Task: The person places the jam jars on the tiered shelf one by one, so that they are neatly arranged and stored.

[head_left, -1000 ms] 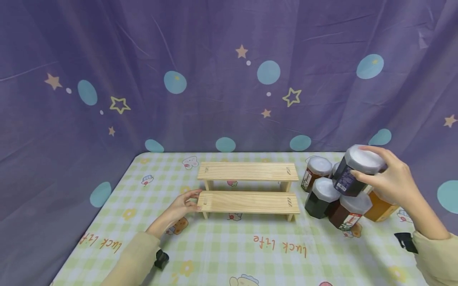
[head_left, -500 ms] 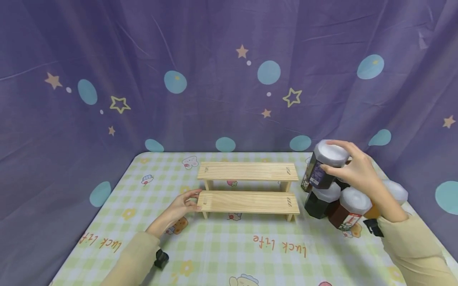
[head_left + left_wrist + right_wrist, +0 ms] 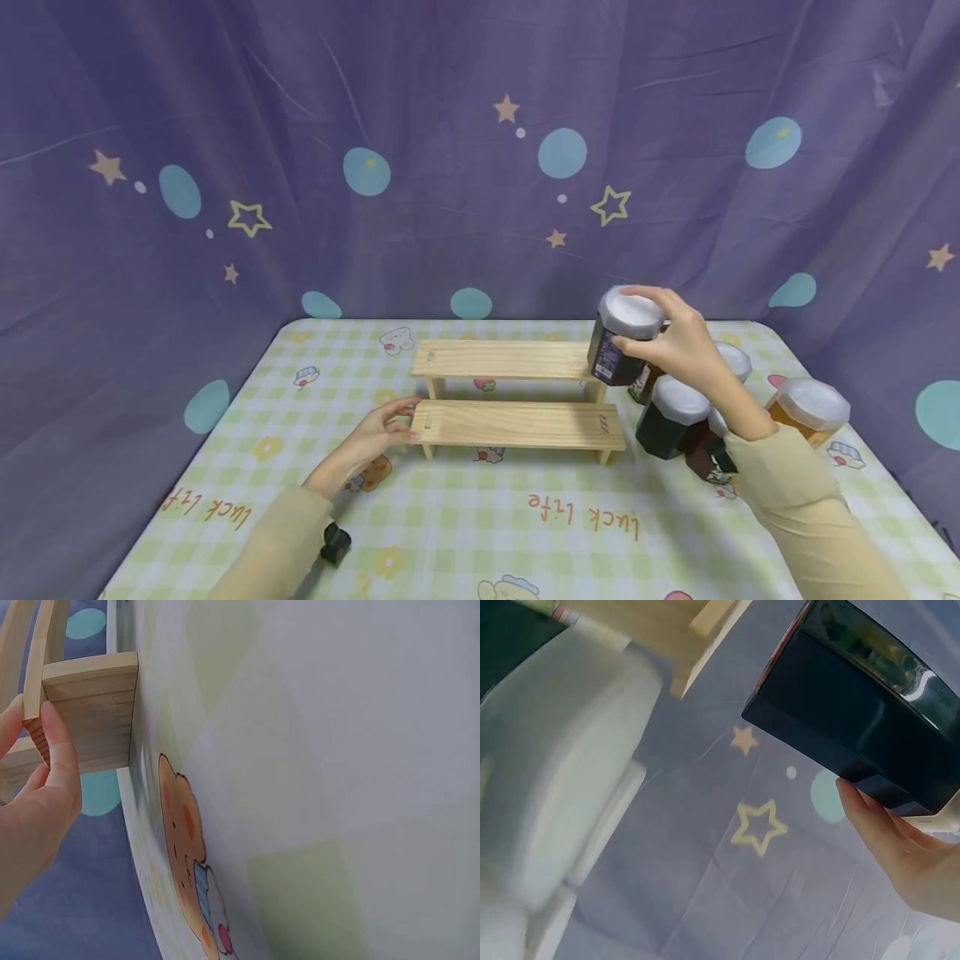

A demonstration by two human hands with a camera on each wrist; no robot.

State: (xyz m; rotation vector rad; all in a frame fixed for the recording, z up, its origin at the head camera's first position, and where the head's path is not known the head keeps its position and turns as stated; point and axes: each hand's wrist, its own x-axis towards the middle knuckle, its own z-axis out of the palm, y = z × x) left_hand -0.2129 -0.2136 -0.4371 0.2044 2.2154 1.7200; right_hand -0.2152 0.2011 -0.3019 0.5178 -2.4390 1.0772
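My left hand pinches the left end of the lower step of a two-step wooden shelf. In the left wrist view its thumb and fingers close on the corner of the board. My right hand grips a dark jar near its white lid, thumb in front and fingers over the far side. That jar is held up, overlapping the right end of the upper step in the head view. The right wrist view shows its dark, glossy side.
Several more white-lidded jars stand right of the shelf, partly behind my right arm: a dark one, a brown-red one and an amber one. A checked cloth covers the table; a purple curtain hangs behind it.
My right hand has carried the dark jar leftward from above the other jars to the upper step's right end. My left hand has stayed at the lower step's end.
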